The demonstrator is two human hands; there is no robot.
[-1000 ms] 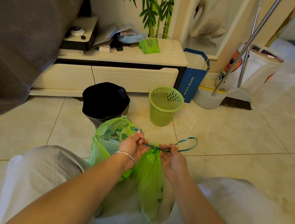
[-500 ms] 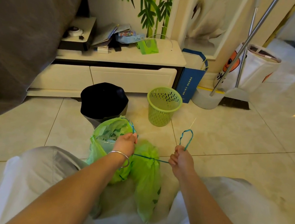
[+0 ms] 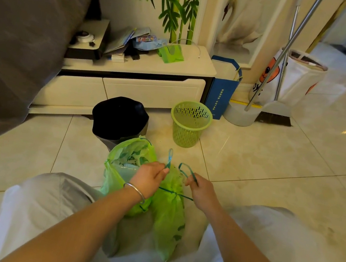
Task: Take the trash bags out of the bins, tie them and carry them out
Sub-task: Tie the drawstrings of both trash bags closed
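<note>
Two green trash bags lie on the floor between my knees. The nearer bag (image 3: 168, 223) is cinched at its neck by a blue drawstring (image 3: 174, 193). The other bag (image 3: 128, 162) stands open behind my left wrist. My left hand (image 3: 148, 178) pinches one drawstring loop (image 3: 169, 158), which sticks upward. My right hand (image 3: 201, 190) pinches the other loop (image 3: 187, 170). Both hands hover just above the cinched neck. A green basket bin (image 3: 190, 123) stands bare, with no bag inside. Left of it, a grey bin (image 3: 119, 120) carries a black liner.
A low white cabinet (image 3: 130, 83) runs along the wall behind the bins. A blue paper bag (image 3: 223, 89), a white bucket (image 3: 239, 114), a broom (image 3: 276, 116) and a white printed sack (image 3: 292, 79) stand at the right. Grey fabric (image 3: 27, 39) hangs at the left.
The hands pulled the drawstring apart, tightening the bag's neck, then came back together. Each now holds a loop upright above the knot.
</note>
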